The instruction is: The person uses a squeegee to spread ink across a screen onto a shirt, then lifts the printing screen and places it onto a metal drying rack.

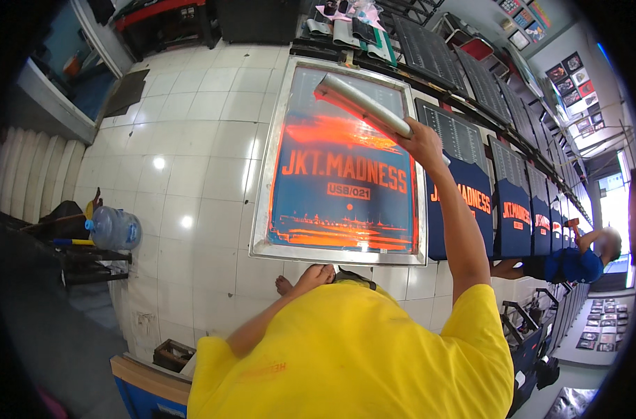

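Note:
My right hand (423,144) is wrapped around one end of a long metal squeegee (363,105), which slants over the far part of a screen-printing screen (337,254). The screen has a metal frame, and bright orange ink (332,131) is smeared across its mesh above and below the block lettering. Orange ink also coats the squeegee's lower edge. Dark blue fabric shows through the mesh. Close to the frame's near edge is my left hand (316,274), low beside my body; its fingers are bunched and small, so their grip cannot be made out.
To the right, a row of printing boards carries dark blue garments (464,202) with orange lettering. Farther along stands a person in blue (573,264). Cloths and small items (356,31) lie beyond the screen. A water jug (115,228) sits at left above the tiled floor (192,160).

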Tool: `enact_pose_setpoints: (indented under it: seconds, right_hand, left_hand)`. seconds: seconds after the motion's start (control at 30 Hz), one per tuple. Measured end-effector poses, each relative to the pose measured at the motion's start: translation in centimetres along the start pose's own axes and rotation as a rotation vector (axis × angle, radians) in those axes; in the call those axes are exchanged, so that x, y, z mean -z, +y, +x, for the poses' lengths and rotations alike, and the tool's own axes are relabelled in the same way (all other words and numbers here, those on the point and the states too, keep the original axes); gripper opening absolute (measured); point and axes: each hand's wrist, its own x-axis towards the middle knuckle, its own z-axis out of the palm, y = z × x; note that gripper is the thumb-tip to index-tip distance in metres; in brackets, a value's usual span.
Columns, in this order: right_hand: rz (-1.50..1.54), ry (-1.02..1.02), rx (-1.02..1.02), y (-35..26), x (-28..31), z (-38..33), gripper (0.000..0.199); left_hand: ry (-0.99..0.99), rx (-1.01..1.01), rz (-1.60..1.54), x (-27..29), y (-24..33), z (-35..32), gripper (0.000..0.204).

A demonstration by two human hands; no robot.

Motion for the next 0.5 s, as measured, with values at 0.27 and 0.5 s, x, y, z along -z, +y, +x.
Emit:
enact_pose_setpoints:
  seconds: [0.27, 0.5]
  right_hand:
    - [0.019, -0.092, 0.156, 1.0, -4.2, 2.9, 0.025]
    - [-0.123, -0.115, 0.215, 2.0, -7.5, 4.1, 0.028]
  left_hand:
    - [0.065, -0.004, -0.062, -0.5, -0.4, -0.1, 0.04]
    - [0.126, -0.02, 0.085, -0.8, 0.4, -0.6, 0.044]
